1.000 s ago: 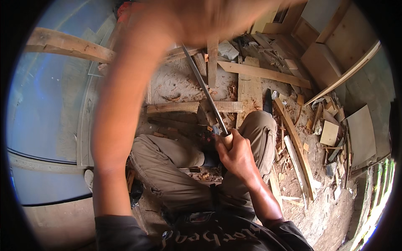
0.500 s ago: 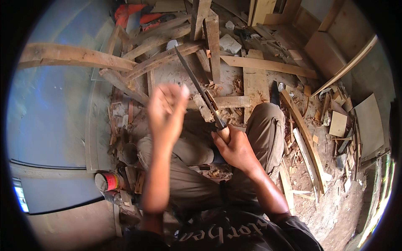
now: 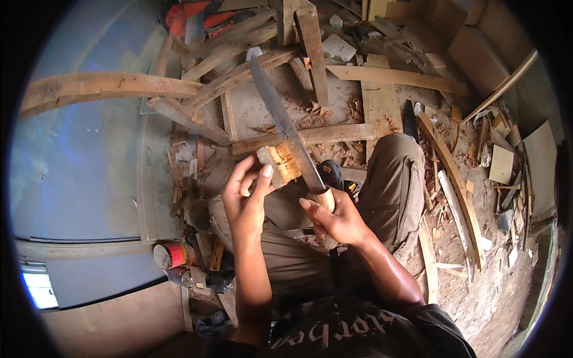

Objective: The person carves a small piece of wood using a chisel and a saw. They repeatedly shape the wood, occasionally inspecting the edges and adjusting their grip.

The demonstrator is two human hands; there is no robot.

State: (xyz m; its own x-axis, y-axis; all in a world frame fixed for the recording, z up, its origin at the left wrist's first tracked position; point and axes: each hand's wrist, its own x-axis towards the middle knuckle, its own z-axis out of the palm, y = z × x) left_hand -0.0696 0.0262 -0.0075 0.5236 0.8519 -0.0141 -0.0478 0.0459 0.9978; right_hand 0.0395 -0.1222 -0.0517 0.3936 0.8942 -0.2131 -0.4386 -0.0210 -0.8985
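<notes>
My right hand [image 3: 337,218] is closed round the pale wooden handle of a machete [image 3: 285,122]. Its long dark blade points up and away to the left, with the flat side showing. A short wood block [image 3: 279,162], grey at one end and freshly cut yellow on the facing side, sits against the blade's left side. Whether the blade is stuck in it I cannot tell. My left hand [image 3: 245,194] grips the block's left end between thumb and fingers. Both hands are above my bent legs.
A wooden frame of old beams [image 3: 245,74] stands ahead, with a plank [image 3: 382,113] behind my right knee. Long timber strips [image 3: 456,191] and scraps litter the right floor. At lower left lies a red-labelled can [image 3: 173,255] beside a blue-grey panel [image 3: 83,179].
My left hand, blurred and apart before, has come over to the wood block and gripped it. The machete has turned to show more of its flat side.
</notes>
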